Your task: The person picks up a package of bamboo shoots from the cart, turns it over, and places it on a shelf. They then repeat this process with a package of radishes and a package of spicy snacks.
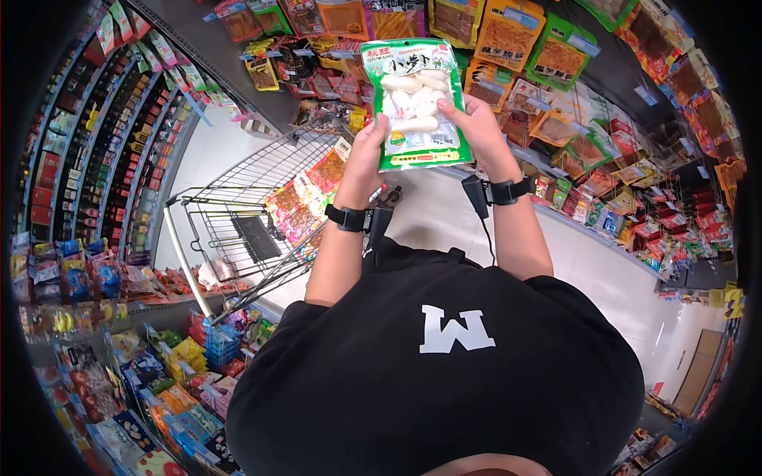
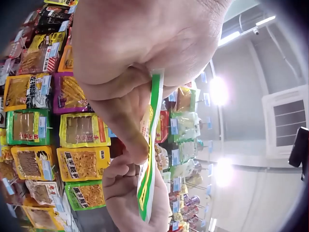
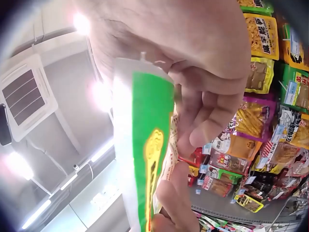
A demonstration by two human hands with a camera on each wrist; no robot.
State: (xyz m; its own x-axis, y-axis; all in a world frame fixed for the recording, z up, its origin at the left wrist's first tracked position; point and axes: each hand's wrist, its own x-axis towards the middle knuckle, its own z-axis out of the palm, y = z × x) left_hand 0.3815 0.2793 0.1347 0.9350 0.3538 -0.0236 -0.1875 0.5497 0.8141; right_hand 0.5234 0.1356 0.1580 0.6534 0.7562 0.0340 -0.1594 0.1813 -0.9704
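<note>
A green and white plastic packet (image 1: 417, 107) with white pieces behind a clear window is held upright in front of the chest. My left hand (image 1: 367, 155) grips its left edge, thumb on the front. On the right edge my right hand (image 1: 479, 131) pinches it, thumb over the front and fingers behind. The left wrist view shows the packet (image 2: 151, 145) edge-on, the left hand's (image 2: 140, 58) fingers curled behind it. In the right wrist view the green packet edge (image 3: 153, 111) lies against the right hand's (image 3: 193, 58) palm, fingers bent behind it.
A wire shopping cart (image 1: 230, 210) stands at the left with several colourful packets (image 1: 305, 194) in it. Shelves of hanging snack packets (image 1: 508, 36) curve ahead and to the right. More shelved goods (image 1: 178, 389) are at lower left. Pale floor (image 1: 603, 270) shows at the right.
</note>
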